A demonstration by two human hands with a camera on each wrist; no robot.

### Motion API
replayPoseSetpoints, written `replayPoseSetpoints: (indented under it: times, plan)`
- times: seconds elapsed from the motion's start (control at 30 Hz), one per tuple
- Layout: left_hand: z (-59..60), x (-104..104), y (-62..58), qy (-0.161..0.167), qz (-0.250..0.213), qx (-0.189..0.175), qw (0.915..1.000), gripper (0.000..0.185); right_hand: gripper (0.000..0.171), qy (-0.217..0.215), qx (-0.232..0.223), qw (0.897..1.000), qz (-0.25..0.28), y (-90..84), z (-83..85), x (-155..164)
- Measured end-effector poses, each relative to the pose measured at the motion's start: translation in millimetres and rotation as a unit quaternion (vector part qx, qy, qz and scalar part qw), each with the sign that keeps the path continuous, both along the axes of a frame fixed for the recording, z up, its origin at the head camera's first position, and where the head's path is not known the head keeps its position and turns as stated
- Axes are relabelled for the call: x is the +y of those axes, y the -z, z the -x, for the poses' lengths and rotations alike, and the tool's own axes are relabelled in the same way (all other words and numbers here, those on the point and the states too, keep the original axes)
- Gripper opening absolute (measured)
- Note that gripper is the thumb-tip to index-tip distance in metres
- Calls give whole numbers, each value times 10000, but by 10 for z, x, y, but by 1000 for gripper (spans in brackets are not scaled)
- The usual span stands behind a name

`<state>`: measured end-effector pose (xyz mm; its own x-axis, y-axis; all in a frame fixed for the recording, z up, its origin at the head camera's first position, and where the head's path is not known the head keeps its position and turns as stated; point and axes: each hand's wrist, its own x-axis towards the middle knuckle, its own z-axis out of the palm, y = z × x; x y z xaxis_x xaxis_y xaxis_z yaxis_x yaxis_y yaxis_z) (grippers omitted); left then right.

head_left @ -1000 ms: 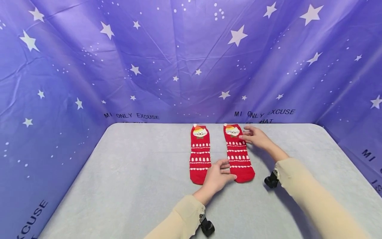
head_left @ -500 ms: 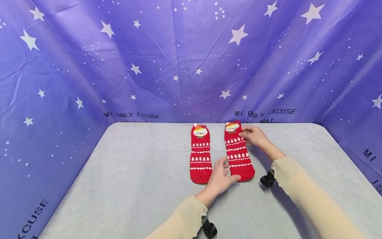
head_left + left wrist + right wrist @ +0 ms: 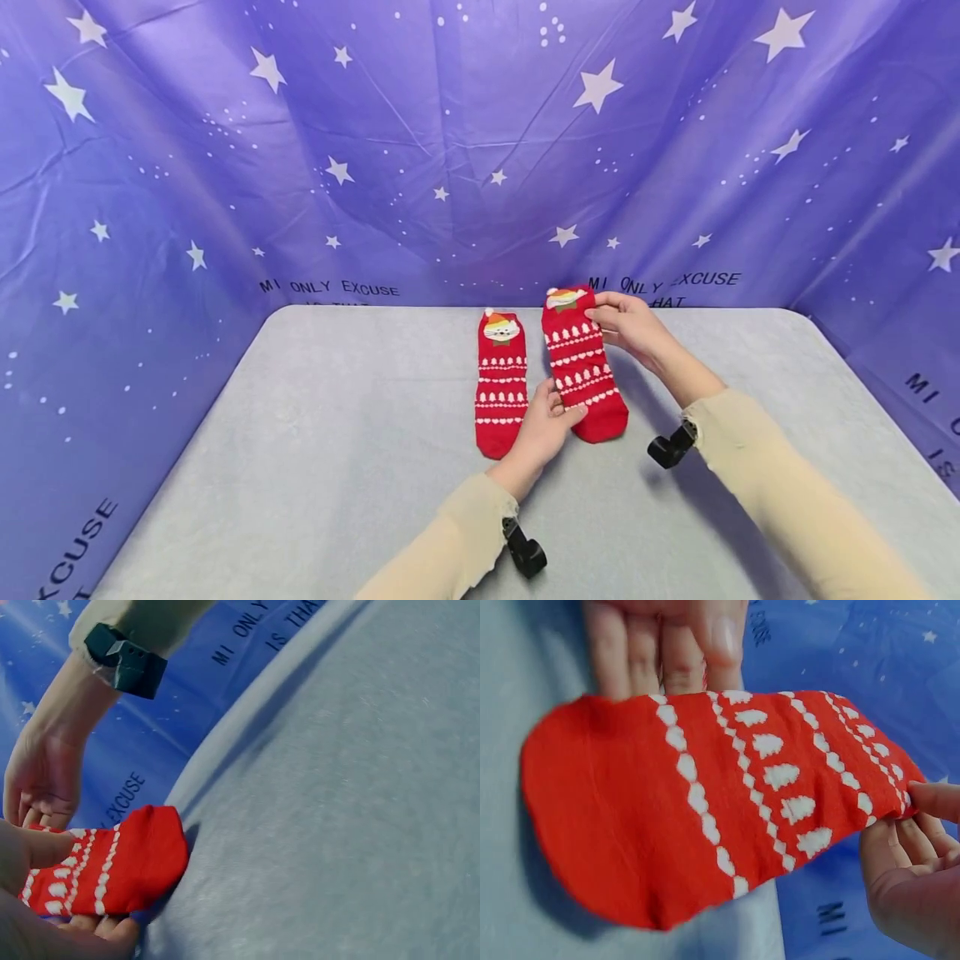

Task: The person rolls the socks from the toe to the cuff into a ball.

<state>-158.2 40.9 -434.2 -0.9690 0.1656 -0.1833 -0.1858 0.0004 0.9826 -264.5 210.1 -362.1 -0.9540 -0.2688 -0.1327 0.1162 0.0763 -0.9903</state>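
Observation:
Two red socks with white tree and heart bands and a cat face at the cuff are in the head view. One sock (image 3: 501, 392) lies flat on the table. The other sock (image 3: 585, 375) is raised off the table, its cuff tipped up. My right hand (image 3: 637, 325) pinches its right edge near the cuff, thumb on top and fingers beneath. At its left edge, near the toe, my left hand (image 3: 542, 425) pinches it, thumb over the front. In the left wrist view the left fingers (image 3: 97, 928) show under the sock.
The grey table (image 3: 360, 433) ends at a back edge just behind the socks. A purple curtain (image 3: 450, 150) with white stars hangs behind and at both sides. Black clip mounts (image 3: 525, 554) sit at the cuffs of both sleeves.
Both hands have closed on the right sock's edges and lifted it from the table. The sock has shifted slightly left, towards the other sock, which stays in place.

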Motion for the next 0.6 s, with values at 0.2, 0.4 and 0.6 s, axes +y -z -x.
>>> replayPoseSetpoints:
  times: [0.2, 0.4, 0.6]
  plan:
    - [-23, -254, -85, -223, 4, 42, 9997, 30, 13, -18, -662, 9908, 1178, -114, 7, -210]
    - [-68, -700, -136, -144, 30, -80, 9999, 29, 17, -21, -1440, 9708, 1919, -70, 132, -518]
    - [-155, -1099, -116, -25, 321, -252, 9992, 30, 54, 39, -1284, 9840, 1232, 80, 179, -861]
